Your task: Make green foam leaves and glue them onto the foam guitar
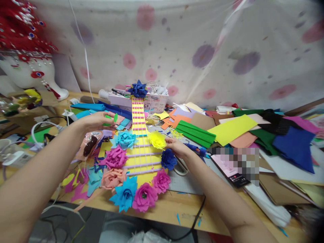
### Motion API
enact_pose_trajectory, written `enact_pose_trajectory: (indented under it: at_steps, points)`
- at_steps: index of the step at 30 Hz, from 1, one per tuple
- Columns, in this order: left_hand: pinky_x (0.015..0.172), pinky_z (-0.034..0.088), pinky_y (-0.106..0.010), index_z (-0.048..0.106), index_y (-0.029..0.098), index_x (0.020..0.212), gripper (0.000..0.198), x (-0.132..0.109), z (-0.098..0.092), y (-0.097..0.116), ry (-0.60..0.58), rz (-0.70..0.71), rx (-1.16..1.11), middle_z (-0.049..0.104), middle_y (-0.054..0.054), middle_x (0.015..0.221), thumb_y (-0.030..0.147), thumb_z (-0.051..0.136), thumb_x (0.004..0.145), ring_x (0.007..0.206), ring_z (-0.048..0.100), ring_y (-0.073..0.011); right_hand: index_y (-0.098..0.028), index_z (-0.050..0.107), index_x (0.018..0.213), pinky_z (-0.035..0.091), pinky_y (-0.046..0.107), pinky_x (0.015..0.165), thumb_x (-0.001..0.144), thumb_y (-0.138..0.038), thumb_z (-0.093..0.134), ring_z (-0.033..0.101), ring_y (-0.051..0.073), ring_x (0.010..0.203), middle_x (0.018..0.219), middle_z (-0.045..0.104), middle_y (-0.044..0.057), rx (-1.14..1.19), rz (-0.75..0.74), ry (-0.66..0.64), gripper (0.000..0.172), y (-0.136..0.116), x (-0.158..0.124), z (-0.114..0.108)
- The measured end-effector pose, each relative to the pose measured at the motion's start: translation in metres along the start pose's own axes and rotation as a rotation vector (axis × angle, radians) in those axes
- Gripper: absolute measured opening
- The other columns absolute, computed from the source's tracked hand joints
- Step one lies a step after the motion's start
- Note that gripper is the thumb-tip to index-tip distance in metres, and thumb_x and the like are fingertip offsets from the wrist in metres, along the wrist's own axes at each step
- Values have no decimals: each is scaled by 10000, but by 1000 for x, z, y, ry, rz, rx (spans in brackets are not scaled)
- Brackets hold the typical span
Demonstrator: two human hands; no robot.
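Observation:
A yellow paper guitar (139,157) with white strings and pink and purple bars lies on the table, its neck pointing away from me. Crepe paper flowers ring its body: light blue (125,139), magenta (115,157), peach (113,178), blue (126,193), pink (144,196) and navy (168,159). A dark blue flower (138,89) tops the neck. My left hand (97,121) pinches small green paper leaves (111,119) left of the neck. My right hand (176,147) has its fingertips closed at the edge of the yellow paper flower (157,140) on the guitar's right shoulder.
Folded coloured paper (233,130) is heaped at the right, beside a phone (231,168) and a blue glue gun (194,148). A white box (158,102) of tools stands behind. Cables and a power adapter (19,158) lie left, below a decorated mannequin head (27,74). Paper scraps (78,184) litter the table.

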State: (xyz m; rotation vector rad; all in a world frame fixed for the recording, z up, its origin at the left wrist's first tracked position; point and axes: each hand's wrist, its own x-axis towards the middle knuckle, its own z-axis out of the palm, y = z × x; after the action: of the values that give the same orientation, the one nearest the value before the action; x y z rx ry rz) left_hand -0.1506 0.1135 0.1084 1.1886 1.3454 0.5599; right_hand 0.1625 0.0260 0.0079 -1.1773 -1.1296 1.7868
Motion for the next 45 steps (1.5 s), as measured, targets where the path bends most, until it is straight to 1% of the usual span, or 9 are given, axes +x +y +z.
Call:
enact_pose_trajectory:
  at_steps: [8, 17, 20, 25, 29, 33, 36, 39, 45]
  points:
    - [852, 486, -346, 559, 162, 754, 315, -4, 0, 2, -10, 15, 66, 677, -47, 682, 231, 753, 515, 712, 663, -169, -181, 670, 783, 416, 231, 731, 502, -127, 625, 595, 123, 741, 765, 685, -9, -7, 16, 10, 289, 0, -1, -2]
    - [676, 537, -316, 569, 151, 682, 294, 3, 1, -2, -42, -6, -14, 665, -88, 643, 126, 765, 465, 621, 655, -194, -178, 670, 756, 422, 246, 737, 510, -111, 607, 593, 125, 723, 752, 685, -5, -9, -7, 6, 263, -3, -1, -1]
    - [646, 534, -330, 567, 144, 706, 308, 2, -2, 0, 14, -9, -23, 669, -95, 651, 119, 763, 469, 602, 650, -199, -175, 669, 769, 422, 257, 762, 519, -120, 616, 600, 133, 746, 766, 686, -1, -11, -1, 12, 262, -3, -2, -1]
    - [670, 515, -391, 521, 127, 868, 467, 7, -4, -4, 295, 97, -17, 660, -84, 615, 130, 771, 472, 593, 646, -219, -178, 667, 772, 426, 240, 702, 517, -138, 631, 597, 129, 729, 785, 685, -3, -3, 45, 42, 261, -3, -1, -1]
    - [667, 511, -361, 474, 130, 888, 482, 1, 10, -5, 357, 155, -107, 651, -72, 617, 101, 752, 496, 624, 654, -210, -174, 663, 761, 421, 228, 624, 513, -133, 629, 579, 117, 667, 753, 680, -2, 3, 81, 79, 254, -3, 2, 2]
    - [586, 503, -294, 457, 143, 899, 482, -14, 26, -6, 463, 162, -191, 618, -17, 557, 76, 734, 511, 532, 625, -165, -177, 659, 727, 433, 246, 644, 518, -138, 637, 592, 146, 712, 725, 676, 3, -2, 69, 91, 213, -2, 1, 3]
    - [607, 507, -279, 442, 154, 863, 439, -20, 30, -11, 467, 251, -350, 617, 1, 558, 74, 715, 528, 542, 621, -141, -181, 669, 747, 436, 250, 691, 508, -146, 643, 599, 153, 764, 790, 687, 7, 20, 19, 126, 243, -1, -3, 2]
    - [642, 507, -279, 411, 167, 844, 455, -21, 31, -15, 460, 331, -494, 623, 5, 564, 63, 706, 515, 571, 628, -135, -180, 670, 742, 430, 245, 694, 486, -149, 646, 598, 142, 731, 782, 689, 5, 78, -15, 199, 259, 1, -9, 2]
    - [703, 494, -271, 432, 166, 820, 487, -22, 40, -12, 424, 363, -548, 623, 30, 585, 106, 749, 455, 609, 627, -114, -191, 646, 743, 442, 263, 722, 493, -207, 691, 609, 165, 767, 816, 693, 18, 176, -119, 382, 254, 9, -23, 10]
